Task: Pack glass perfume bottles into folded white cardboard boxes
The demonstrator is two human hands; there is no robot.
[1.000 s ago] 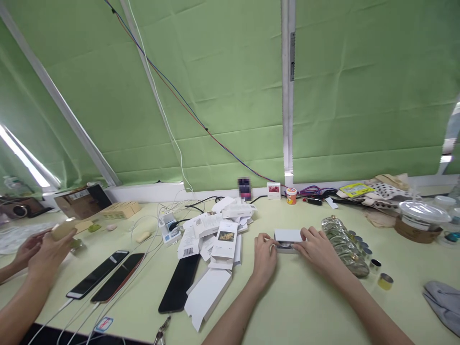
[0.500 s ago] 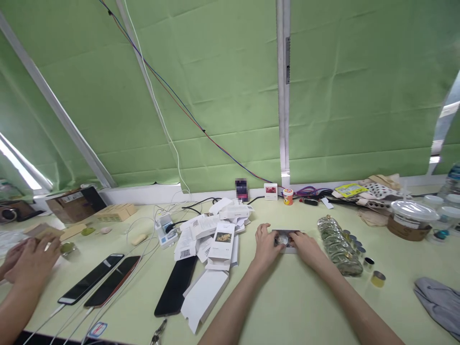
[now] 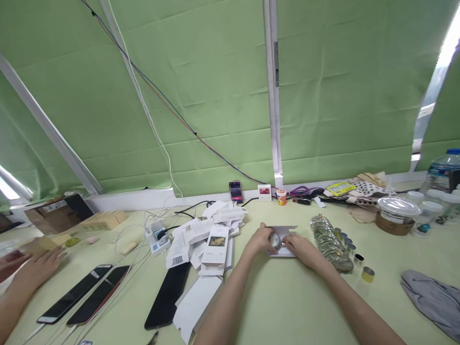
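My left hand curls its fingers round a small round silvery case, tilted on edge. Beneath it lies an unfolded white carton flat on the table, its inner face up. My right hand has its fingertips pinched together over the carton, just right of the round case; what they grip is too small to make out. To the right of that hand sits a row of clear-wrapped round packs, with small metal-coloured cylinders along its side.
A heap of white cartons and a black phone lie left. Beyond are two charging phones, a power strip and another person's hands. A lidded tub and grey cloth stand right.
The round case has gone from flat in the middle of the carton to tilted in my left hand. My right fingers have drawn together. The view has swung slightly right.
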